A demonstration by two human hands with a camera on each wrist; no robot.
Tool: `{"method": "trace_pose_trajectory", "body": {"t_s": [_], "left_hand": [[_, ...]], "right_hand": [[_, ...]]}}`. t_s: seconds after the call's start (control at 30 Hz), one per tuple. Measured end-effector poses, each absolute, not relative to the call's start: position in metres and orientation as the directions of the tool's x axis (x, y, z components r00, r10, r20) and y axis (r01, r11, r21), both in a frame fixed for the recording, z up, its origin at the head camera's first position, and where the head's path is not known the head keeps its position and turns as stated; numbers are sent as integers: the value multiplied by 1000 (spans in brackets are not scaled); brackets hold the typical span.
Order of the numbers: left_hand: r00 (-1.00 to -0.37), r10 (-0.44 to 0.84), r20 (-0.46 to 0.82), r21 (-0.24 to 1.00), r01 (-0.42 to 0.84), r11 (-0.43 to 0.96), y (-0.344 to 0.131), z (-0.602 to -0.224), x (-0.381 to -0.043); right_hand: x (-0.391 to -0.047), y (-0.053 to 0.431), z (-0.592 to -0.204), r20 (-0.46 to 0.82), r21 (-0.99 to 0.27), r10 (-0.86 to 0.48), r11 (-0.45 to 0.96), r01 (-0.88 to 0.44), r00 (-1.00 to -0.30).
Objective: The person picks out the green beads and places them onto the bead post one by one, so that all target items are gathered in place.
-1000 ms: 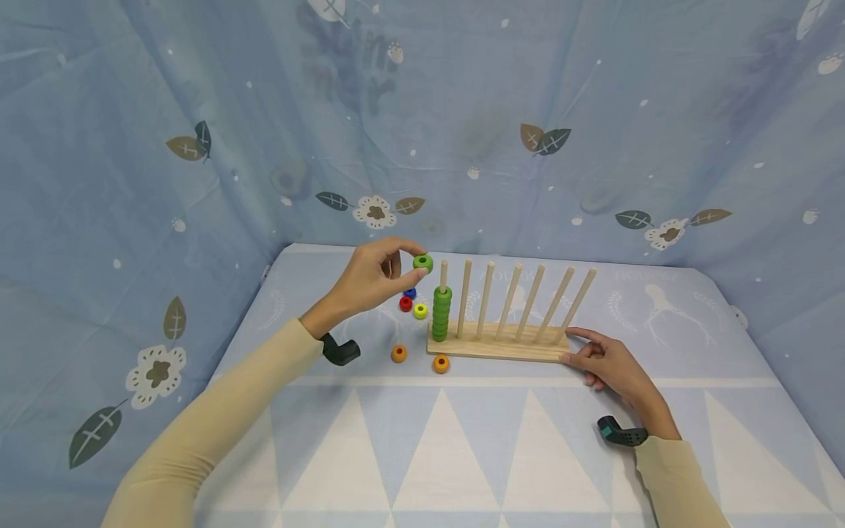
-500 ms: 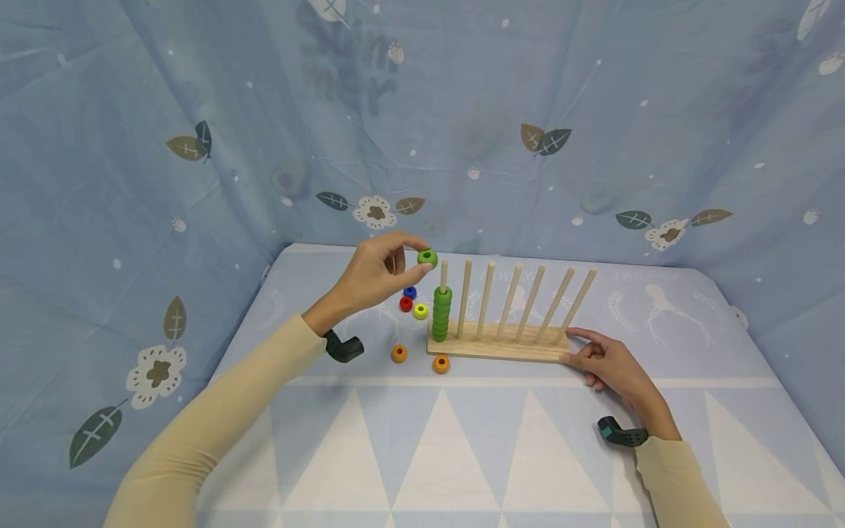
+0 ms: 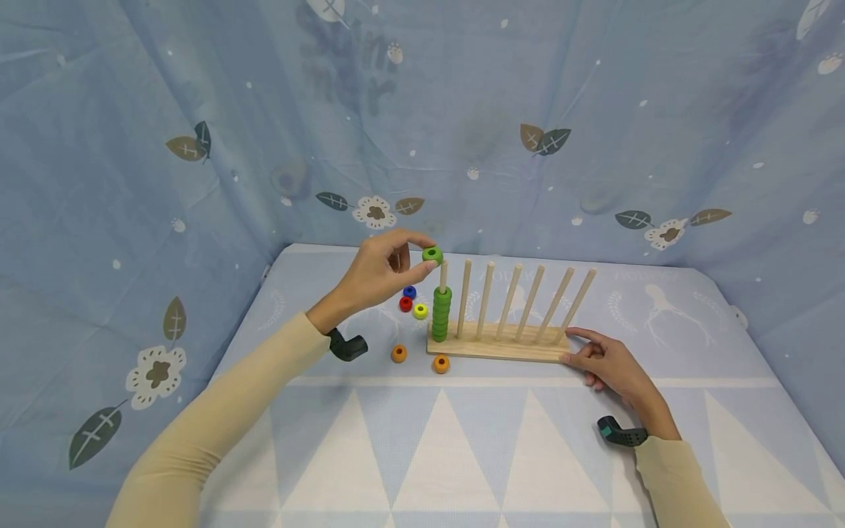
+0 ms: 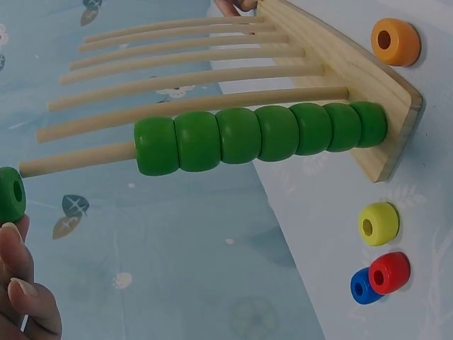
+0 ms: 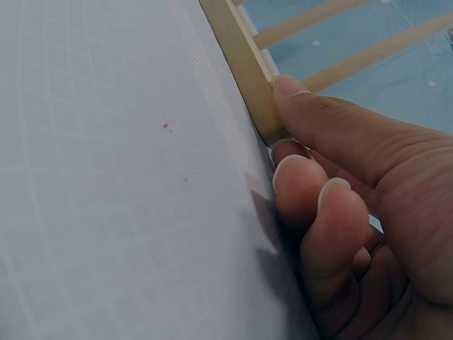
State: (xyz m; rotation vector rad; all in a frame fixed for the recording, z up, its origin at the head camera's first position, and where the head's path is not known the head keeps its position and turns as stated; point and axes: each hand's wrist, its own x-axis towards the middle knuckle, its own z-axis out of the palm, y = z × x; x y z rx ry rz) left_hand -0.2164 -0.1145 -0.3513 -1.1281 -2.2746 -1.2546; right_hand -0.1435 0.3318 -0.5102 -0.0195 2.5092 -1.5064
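Note:
My left hand (image 3: 383, 271) pinches a green bead (image 3: 432, 254) between thumb and forefinger. The bead is just up and left of the tip of the leftmost peg (image 3: 444, 277); in the left wrist view the bead (image 4: 10, 195) appears apart from that peg's end. Several green beads (image 4: 241, 136) are stacked on the lower part of this peg. The other pegs of the wooden peg rack (image 3: 502, 350) carry nothing. At the rack's right end my right hand (image 3: 614, 368) grips the base, its thumb (image 5: 333, 127) on the near corner.
Left of the rack lie a blue bead (image 3: 410, 292), a red bead (image 3: 405, 303) and a yellow bead (image 3: 420, 312). Nearer are two orange beads, one orange bead (image 3: 399, 353) left of the other orange bead (image 3: 441, 364). A patterned blue cloth (image 3: 475, 110) hangs behind.
My left hand has moved slightly right and up with the green bead, bringing it close to the leftmost peg's tip. The right hand and the rack have stayed put.

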Motion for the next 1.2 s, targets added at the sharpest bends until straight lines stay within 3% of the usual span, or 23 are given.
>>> {"method": "trace_pose_trajectory", "body": {"t_s": [0.87,1.2], "left_hand": [[-597,549,585,568,785,248,-109,-356,-214],[-618,533,578,575,772,271,-121,-367,-210]], "right_hand": [[-140,329,-512,-182,-879,-137,466,99,-974],[-137,329,-511,-177,-882,-133,461,98,-975]]}}
